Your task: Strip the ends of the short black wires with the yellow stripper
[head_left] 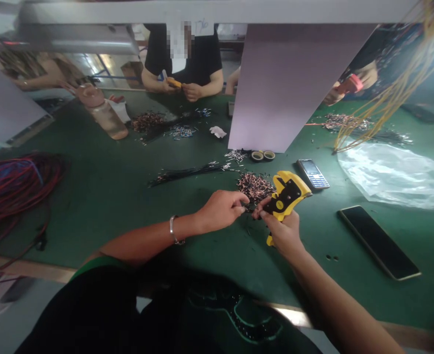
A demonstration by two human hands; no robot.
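Note:
My right hand [283, 230] is wrapped round a yellow and black hand tool [289, 192], its head tilted up to the right. Just left of it, my left hand [222, 210] has thumb and forefinger close together over a small dark piece that is too small to make out. Right behind both hands lies a heap of small copper-coloured pieces [255, 187]. A bundle of thin black wires with bare ends [189, 173] stretches to the left of that heap. Small silvery pieces [236, 156] lie behind it.
Two tape rolls [263, 156], a keypad phone [313, 174] and a black smartphone [379, 242] lie to the right, with a plastic bag [393, 172] beyond. Red cables [14, 191] are at left. A bottle [106, 115] and an upright panel [275, 88] stand farther back. Two other people work opposite.

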